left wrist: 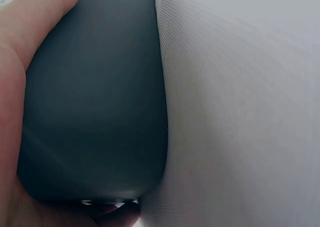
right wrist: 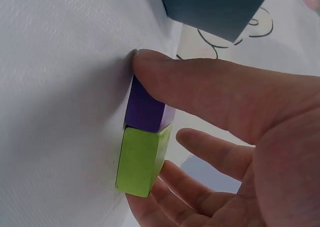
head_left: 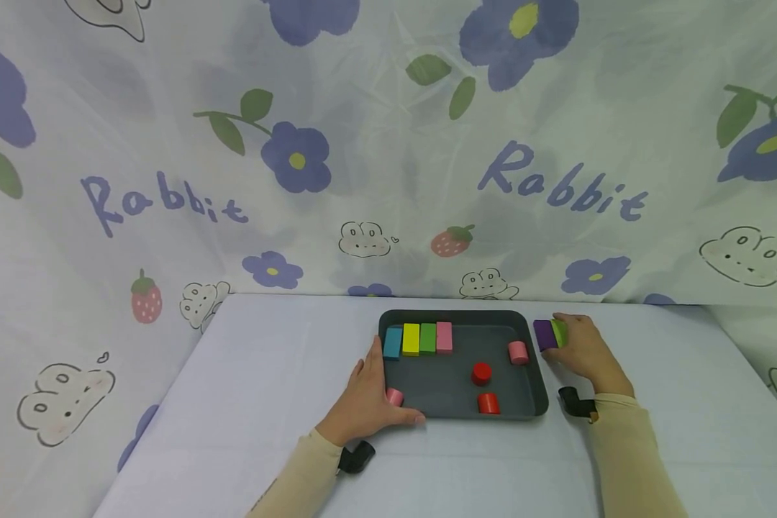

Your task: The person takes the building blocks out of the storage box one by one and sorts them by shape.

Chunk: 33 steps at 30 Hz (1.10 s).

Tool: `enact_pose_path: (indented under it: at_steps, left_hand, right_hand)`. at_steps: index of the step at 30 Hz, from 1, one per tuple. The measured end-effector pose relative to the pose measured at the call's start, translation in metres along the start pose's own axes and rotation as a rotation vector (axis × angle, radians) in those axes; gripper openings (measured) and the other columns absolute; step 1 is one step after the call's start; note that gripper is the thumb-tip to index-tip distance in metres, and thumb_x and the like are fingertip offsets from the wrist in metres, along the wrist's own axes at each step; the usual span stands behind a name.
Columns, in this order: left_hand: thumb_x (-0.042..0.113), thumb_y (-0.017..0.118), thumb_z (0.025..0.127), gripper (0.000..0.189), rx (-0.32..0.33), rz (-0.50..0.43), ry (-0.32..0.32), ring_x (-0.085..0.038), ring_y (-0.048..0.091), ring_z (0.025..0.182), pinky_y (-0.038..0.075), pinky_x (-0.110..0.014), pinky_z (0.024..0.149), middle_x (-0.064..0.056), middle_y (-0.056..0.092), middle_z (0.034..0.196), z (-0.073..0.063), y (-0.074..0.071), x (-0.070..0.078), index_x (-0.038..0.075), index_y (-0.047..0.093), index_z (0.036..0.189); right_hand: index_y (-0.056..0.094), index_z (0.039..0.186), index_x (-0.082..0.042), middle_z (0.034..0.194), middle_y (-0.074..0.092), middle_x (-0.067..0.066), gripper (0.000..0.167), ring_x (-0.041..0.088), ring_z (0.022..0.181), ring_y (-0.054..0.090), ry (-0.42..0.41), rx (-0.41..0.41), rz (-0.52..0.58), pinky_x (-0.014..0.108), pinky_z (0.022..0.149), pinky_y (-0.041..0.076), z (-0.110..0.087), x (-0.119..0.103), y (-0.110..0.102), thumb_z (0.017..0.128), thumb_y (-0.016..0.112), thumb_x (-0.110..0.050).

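Note:
My left hand [head_left: 362, 406] holds the near left corner of a dark grey tray [head_left: 440, 385], its fingers along the left side and the thumb at the front edge. In the left wrist view, the outer wall of the tray [left wrist: 100, 97] lies against that hand. Just right of the tray, my right hand [head_left: 585, 350] grips a purple block [head_left: 544, 335] and a lime green block [head_left: 560, 333] lying side by side on the table. Seen from the right wrist, the thumb crosses the purple block while the fingers curl behind the green one.
Blue [head_left: 393, 343], yellow [head_left: 411, 339], green [head_left: 428, 338] and pink [head_left: 444, 337] blocks form a row at the tray's back left. Two red cylinders, one the upright cylinder [head_left: 482, 373], and a pink cylinder [head_left: 518, 352] sit farther right. Another pink cylinder [head_left: 395, 397] lies beside my left hand.

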<state>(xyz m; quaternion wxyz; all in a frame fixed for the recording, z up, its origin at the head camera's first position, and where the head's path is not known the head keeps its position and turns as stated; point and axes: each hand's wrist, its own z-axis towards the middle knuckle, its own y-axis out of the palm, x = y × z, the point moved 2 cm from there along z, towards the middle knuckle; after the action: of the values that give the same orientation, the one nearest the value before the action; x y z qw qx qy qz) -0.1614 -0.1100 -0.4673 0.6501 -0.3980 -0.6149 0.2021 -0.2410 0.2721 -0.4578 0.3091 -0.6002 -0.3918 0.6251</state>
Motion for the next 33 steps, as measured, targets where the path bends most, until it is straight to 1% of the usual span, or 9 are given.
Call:
enact_pose_path:
  at_steps: [5,13,18,21,25,33]
  left_hand:
    - [0.067,0.085,0.065,0.145,-0.001,-0.008,0.002,-0.031,0.019,0.152,0.008,-0.054,0.122,-0.016,0.006,0.168,0.0,0.0,0.001,0.0,-0.003,0.16]
    - [0.067,0.084,0.065,0.146,0.001,0.011,0.008,-0.029,0.018,0.152,0.008,-0.053,0.123,-0.014,0.004,0.168,0.0,-0.001,0.0,0.001,-0.005,0.16]
    - [0.067,0.085,0.065,0.146,0.007,-0.002,0.012,-0.03,0.019,0.152,0.008,-0.053,0.123,-0.015,0.005,0.168,0.001,-0.001,0.001,0.001,-0.004,0.16]
    - [0.067,0.085,0.065,0.146,0.01,-0.003,0.013,-0.03,0.02,0.152,0.008,-0.054,0.123,-0.015,0.005,0.168,0.0,-0.001,0.002,0.001,-0.004,0.16]
    - [0.066,0.085,0.065,0.146,0.012,-0.001,0.016,-0.03,0.02,0.152,0.009,-0.054,0.123,-0.015,0.006,0.168,0.0,-0.001,0.001,0.0,-0.004,0.16]
    - [0.067,0.085,0.065,0.146,0.006,0.002,0.006,-0.03,0.02,0.152,0.008,-0.053,0.123,-0.015,0.006,0.168,-0.002,-0.001,0.0,0.001,-0.004,0.16]
  right_hand:
    - [0.042,0.139,0.018,0.134,0.038,0.047,0.079,0.06,0.124,0.037,-0.016,0.011,-0.005,0.071,0.102,0.035,-0.004,-0.005,-0.007,0.078,0.081,-0.014]
    - [0.04,0.142,0.016,0.139,0.035,0.044,0.079,0.06,0.129,0.033,-0.058,0.059,0.031,0.071,0.105,0.031,-0.008,-0.021,-0.022,0.081,0.08,-0.014]
    - [0.038,0.146,0.012,0.144,0.032,0.042,0.079,0.058,0.133,0.03,-0.041,0.067,0.044,0.072,0.106,0.029,-0.013,-0.036,-0.031,0.084,0.079,-0.016]
    - [0.04,0.146,0.01,0.144,0.033,0.04,0.075,0.057,0.133,0.031,-0.051,0.091,0.043,0.072,0.105,0.031,-0.017,-0.048,-0.035,0.085,0.077,-0.015]
    - [0.044,0.144,0.01,0.143,0.036,0.039,0.069,0.055,0.132,0.034,-0.097,0.137,0.041,0.071,0.105,0.033,-0.02,-0.063,-0.036,0.086,0.076,-0.012]
    - [0.045,0.144,0.008,0.143,0.037,0.036,0.067,0.053,0.131,0.037,-0.136,0.157,0.062,0.07,0.105,0.034,-0.024,-0.083,-0.032,0.087,0.075,-0.01]
